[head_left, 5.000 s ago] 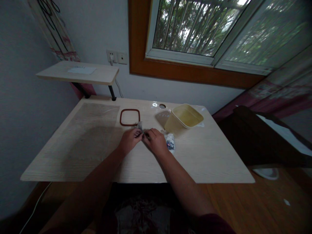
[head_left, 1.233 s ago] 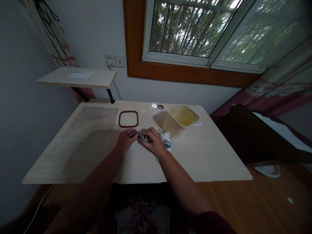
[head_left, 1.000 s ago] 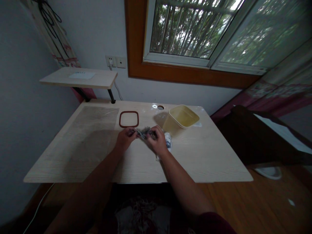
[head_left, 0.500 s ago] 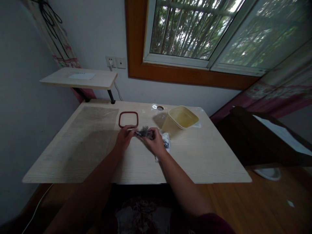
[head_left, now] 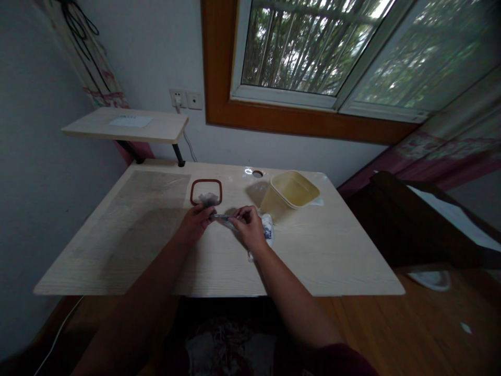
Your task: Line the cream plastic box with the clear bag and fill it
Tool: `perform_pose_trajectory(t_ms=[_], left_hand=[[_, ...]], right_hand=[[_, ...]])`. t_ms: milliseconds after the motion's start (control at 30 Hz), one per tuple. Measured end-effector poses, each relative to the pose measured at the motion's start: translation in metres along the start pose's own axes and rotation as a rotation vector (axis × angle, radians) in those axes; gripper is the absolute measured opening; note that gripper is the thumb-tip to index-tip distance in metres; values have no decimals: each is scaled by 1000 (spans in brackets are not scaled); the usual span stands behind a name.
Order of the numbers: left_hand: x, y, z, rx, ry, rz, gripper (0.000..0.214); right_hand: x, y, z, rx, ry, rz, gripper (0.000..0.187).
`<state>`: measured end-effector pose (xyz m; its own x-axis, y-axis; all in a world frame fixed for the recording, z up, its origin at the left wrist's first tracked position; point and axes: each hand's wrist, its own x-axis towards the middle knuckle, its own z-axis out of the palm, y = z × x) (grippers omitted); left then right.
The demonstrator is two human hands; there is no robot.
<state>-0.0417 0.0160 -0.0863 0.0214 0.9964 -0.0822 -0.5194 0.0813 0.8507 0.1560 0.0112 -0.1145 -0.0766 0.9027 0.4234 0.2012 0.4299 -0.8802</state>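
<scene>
My left hand is closed on a thin, crumpled grey plastic bag, whose bunched part sticks out beyond the fingers. A narrow dark stretch of it runs across to my right hand, which pinches the other end. Both hands are held over the middle of the desk. Just behind the left fingers lies a red-brown square ring, with the bunched grey part over its near side. Beside my right hand is a white packet with dark blue print, partly hidden by the wrist.
A cream-yellow plastic bin stands upright behind and right of the hands. The desk has a cable hole near the wall. A raised shelf bearing a paper sheet stands at the back left.
The bunched grey part has shifted left, from between the hands to beyond my left fingers. A thin stretch now spans the gap between the hands. The bin and ring have stayed put.
</scene>
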Motion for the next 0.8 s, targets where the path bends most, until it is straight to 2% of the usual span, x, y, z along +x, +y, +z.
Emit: perform_pose_trajectory(t_ms=[100, 167, 267, 367, 433, 500, 600, 733, 800], left_hand=[[3, 5, -4, -4, 89, 20, 37], [3, 7, -5, -11, 150, 53, 42], [2, 10, -6, -7, 215, 116, 40], [2, 13, -6, 34, 252, 153, 36], [2, 16, -6, 28, 268, 160, 35], [4, 20, -6, -4, 247, 150, 37], [4, 21, -8, -6, 149, 122, 43], [4, 16, -12, 94, 33, 147, 69], [3, 13, -16, 184, -57, 127, 75]], right_hand=[[0, -5, -1, 4, 60, 1, 29], [1, -9, -1, -38, 31, -3, 27], [4, -12, -1, -142, -87, -85, 24], [5, -14, 0, -273, -247, -200, 13], [5, -14, -1, -299, -301, -217, 8], [4, -13, -1, -277, -285, -196, 4], [3, -12, -3, -222, -235, -134, 6], [1, -12, -4, -135, -212, -53, 13], [1, -12, -5, -101, -169, -15, 15]])
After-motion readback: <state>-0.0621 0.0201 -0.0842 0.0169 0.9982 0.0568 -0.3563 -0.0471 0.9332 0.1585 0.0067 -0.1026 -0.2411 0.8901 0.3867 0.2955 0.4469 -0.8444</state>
